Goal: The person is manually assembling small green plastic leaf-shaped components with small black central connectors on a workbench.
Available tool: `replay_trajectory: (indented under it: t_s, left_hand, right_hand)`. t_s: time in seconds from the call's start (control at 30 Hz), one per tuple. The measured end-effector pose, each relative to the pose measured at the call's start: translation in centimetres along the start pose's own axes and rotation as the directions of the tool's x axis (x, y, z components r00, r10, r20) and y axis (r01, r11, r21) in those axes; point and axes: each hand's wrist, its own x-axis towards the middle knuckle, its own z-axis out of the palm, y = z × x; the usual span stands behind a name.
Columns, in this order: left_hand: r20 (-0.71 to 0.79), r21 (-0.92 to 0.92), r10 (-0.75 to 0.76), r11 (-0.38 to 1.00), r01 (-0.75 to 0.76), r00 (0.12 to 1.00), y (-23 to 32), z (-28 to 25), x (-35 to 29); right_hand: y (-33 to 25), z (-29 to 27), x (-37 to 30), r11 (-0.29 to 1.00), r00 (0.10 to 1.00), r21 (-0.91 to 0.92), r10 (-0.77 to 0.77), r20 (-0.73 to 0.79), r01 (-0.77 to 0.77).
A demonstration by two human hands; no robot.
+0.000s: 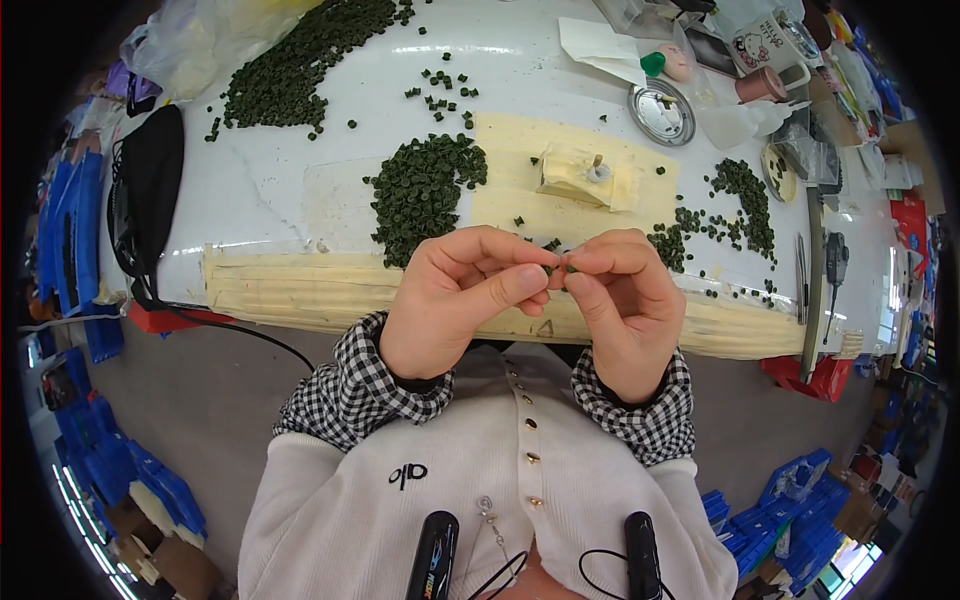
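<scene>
My left hand [455,300] and my right hand [632,310] meet fingertip to fingertip over the table's taped front edge. Each is closed in a thumb-and-forefinger pinch. A small dark green part [547,270] shows at the left fingertips, and another dark green bit [571,268] at the right ones; their exact shape is mostly hidden. Just beyond my left hand lies a heap of small round dark green parts [425,190], spool-like in outline. Past the fingers, on yellow tape, stands a tape-wrapped block [588,178] with a short metal post on top.
A bigger heap of green parts [300,65] lies far left beside a clear plastic bag [200,50]. Looser ones [740,200] are scattered at right. Beyond them are a round metal dish [661,112], a thread spool [761,85], a mug [765,45] and tweezers [801,275].
</scene>
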Motion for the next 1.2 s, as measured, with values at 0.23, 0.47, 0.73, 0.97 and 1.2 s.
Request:
replay_trajectory:
  t_s: [0.23, 0.47, 0.73, 0.97, 1.2]
  left_hand:
    - [-0.049, 0.019, -0.016, 1.000, 0.017, 0.999, -0.27, 0.26, -0.09]
    - [-0.080, -0.002, 0.019, 1.000, -0.020, 0.997, -0.63, 0.47, -0.01]
    - [-0.059, 0.190, 0.206, 0.963, -0.191, 0.977, -0.61, 0.39, -0.07]
    - [-0.092, 0.123, 0.223, 0.970, -0.211, 0.971, -0.49, 0.27, 0.12]
    - [-0.043, 0.187, 0.267, 0.949, -0.255, 0.963, -0.43, 0.19, -0.02]
  right_hand:
    - [0.08, 0.36, -0.08, 1.000, 1.000, -0.021, -0.023, -0.018, 0.023]
    - [0.48, 0.73, -0.29, 0.987, 0.989, -0.098, -0.133, -0.058, 0.127]
    - [0.70, 0.64, -0.58, 0.937, 0.972, -0.267, -0.235, -0.004, 0.226]
    - [0.23, 0.90, -0.44, 0.941, 0.974, -0.254, -0.223, 0.026, 0.222]
    - [-0.03, 0.76, -0.37, 0.936, 0.972, -0.263, -0.234, 0.036, 0.235]
